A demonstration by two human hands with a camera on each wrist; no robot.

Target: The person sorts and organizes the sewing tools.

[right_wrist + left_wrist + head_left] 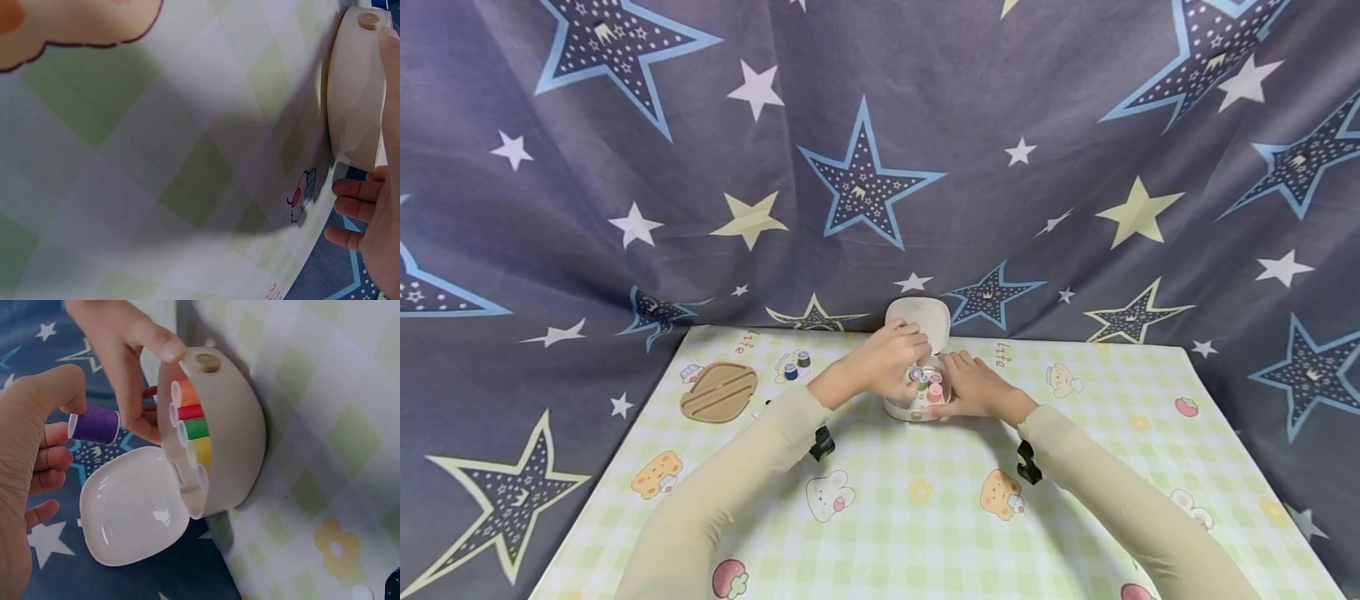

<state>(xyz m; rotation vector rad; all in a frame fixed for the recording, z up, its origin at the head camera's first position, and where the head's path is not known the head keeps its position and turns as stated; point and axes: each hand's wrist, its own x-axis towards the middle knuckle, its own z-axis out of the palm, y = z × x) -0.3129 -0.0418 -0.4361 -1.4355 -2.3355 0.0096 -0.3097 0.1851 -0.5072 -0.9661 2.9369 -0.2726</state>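
I have the left hand (889, 360) pinching a purple spool (95, 425) by its end, thumb and forefinger together on it. In the left wrist view I see the spool just off the mouth of the box (237, 425), touching nothing but that hand. The right hand (973, 387) is clamped on the box, its thumb over the rim just beside the button (207, 362) and its fingers round the outer side.

Under the left hand, inside the box, I count an orange spool (185, 394), a red spool (190, 412), a green spool (196, 429) and a yellow spool (200, 451) in a row; a pale edge beyond the yellow one may be another, but I cannot tell. Just beyond the left hand, the lid (925, 317) is swung back from the box.

Farther out, to the left hand's left, a blue spool (791, 372) and a dark spool (804, 359) sit close together on the table (917, 542), with a tan tray (720, 393) past them.

I judge the spool work to be partway along. At least four spools are settled in the box; the purple one is not yet set down, two more sit outside, the tray lies apart and the lid is not shut.
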